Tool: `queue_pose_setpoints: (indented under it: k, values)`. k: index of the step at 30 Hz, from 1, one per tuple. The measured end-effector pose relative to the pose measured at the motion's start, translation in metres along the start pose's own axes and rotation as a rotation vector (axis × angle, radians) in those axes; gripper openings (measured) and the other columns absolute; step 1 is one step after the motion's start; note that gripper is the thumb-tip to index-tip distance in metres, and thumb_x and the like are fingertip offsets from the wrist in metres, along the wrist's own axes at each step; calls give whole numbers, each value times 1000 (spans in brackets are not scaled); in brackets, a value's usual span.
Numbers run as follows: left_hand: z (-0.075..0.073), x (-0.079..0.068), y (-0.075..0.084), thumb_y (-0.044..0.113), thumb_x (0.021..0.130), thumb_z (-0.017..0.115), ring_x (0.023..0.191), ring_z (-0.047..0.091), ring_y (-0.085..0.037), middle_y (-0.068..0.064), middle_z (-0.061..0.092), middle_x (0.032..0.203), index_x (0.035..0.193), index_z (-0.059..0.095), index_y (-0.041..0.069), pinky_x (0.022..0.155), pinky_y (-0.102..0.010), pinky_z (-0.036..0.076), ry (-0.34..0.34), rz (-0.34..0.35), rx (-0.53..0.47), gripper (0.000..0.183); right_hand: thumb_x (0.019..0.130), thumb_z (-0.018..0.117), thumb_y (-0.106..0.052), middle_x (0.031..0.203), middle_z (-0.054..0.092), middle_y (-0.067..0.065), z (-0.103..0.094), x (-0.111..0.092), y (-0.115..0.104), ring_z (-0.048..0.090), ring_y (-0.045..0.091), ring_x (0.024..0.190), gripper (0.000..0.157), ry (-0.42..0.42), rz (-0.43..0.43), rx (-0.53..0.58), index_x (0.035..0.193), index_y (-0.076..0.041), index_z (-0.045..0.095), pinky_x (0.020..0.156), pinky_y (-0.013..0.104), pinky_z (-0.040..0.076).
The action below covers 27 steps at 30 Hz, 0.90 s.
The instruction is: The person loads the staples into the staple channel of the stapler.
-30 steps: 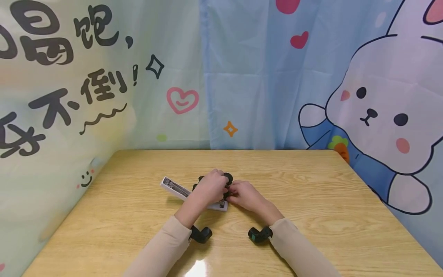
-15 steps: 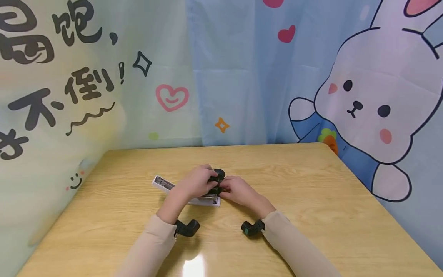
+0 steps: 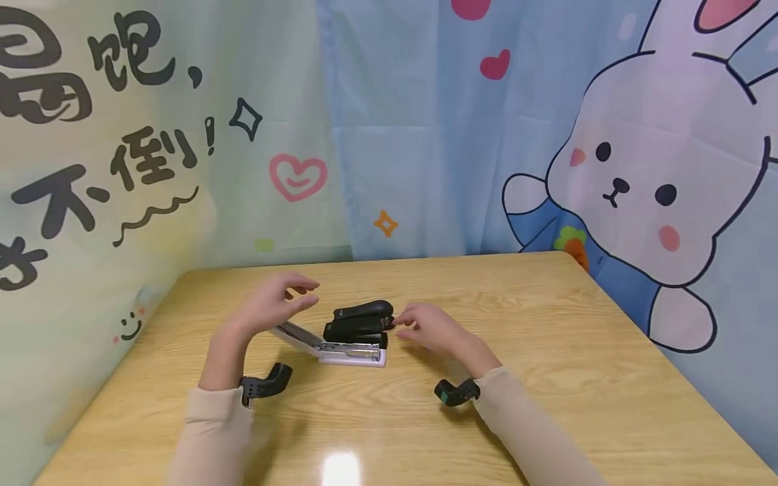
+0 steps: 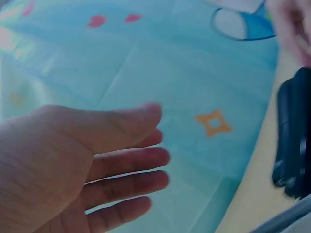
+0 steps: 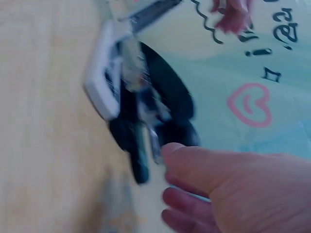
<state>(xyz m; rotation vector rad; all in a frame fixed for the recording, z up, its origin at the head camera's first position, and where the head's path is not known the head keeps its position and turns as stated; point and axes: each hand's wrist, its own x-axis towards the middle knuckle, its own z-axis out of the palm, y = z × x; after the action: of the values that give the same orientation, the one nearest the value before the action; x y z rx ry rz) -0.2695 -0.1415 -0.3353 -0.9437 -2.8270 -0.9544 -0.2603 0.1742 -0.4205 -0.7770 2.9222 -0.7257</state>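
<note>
Two black staplers (image 3: 358, 327) lie side by side mid-table, the rear one with a rounded top. In front of them lies a white stapler (image 3: 352, 358), its top swung up and back to the left. My left hand (image 3: 273, 304) is raised at the left, over the white stapler's lifted end, with fingers extended and nothing in them. The left wrist view shows that hand (image 4: 97, 165) spread beside the black staplers (image 4: 294, 136). My right hand (image 3: 434, 329) has its fingertips right at the black staplers' right ends. In the right wrist view, its thumb (image 5: 194, 162) overlaps a black stapler.
The staplers sit on a wood-grain table (image 3: 535, 351). A printed curtain (image 3: 413, 135) hangs behind the table's far edge. Dark camera mounts (image 3: 267, 382) are strapped to both wrists.
My left hand has let go of the black staplers and moved away to the left, uncovering them. The right hand has stayed at their right ends. The head view has shifted slightly.
</note>
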Motion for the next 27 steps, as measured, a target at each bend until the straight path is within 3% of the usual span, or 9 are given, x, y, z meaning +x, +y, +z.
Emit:
queue_pose_setpoints:
  k: [6,11,18,27]
  values:
    - [-20,-18,-25,29,90,65,110,59,-28,-11,65,120,121,64,6,91,-45,50,-14,-17,-67,39,90,66,-21,106,67,2,-19,-12,17,62,15,91,27,-7,98,5,114,-9,69,79,33,52]
    - [-31,-30,-40,29,89,67,111,60,-30,-12,64,121,122,63,6,90,-43,51,-43,-27,-82,40,88,68,-24,104,67,1,-26,-18,28,60,13,90,28,-32,131,6,112,-10,70,79,33,51]
    - [-32,-37,-54,32,85,71,110,61,-26,-11,64,122,123,62,6,86,-26,52,-127,-93,-166,47,85,72,-20,98,67,1,-28,-21,36,58,13,86,25,-121,172,54,108,-12,71,77,31,50]
    - [-30,-43,-69,26,85,72,114,59,-28,-17,61,126,127,58,2,87,-24,51,-185,-118,-236,50,83,73,-18,101,64,0,-25,-22,39,60,15,92,24,-194,155,78,107,-16,71,83,36,50]
